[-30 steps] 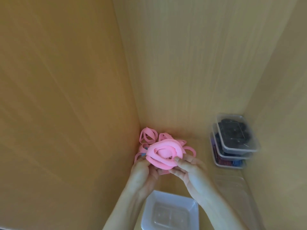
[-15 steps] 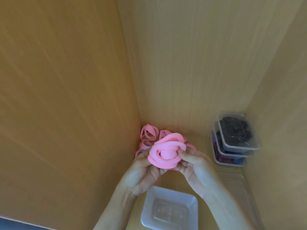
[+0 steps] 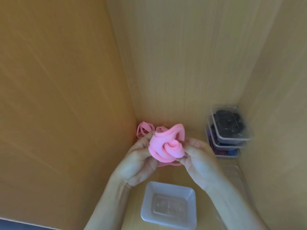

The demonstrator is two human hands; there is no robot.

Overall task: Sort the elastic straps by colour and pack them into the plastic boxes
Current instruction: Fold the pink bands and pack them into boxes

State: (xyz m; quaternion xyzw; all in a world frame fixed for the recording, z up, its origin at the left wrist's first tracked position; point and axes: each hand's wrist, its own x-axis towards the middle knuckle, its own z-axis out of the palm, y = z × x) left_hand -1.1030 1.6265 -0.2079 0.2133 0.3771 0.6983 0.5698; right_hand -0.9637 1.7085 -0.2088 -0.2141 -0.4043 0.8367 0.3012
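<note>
Pinching with our left hand [image 3: 136,161] the coil of pink straps [image 3: 164,146], which our right hand [image 3: 197,158] clamps from the other side, we have both grips closed on it so it cannot unroll, just beyond the empty plastic box [image 3: 167,219].
</note>
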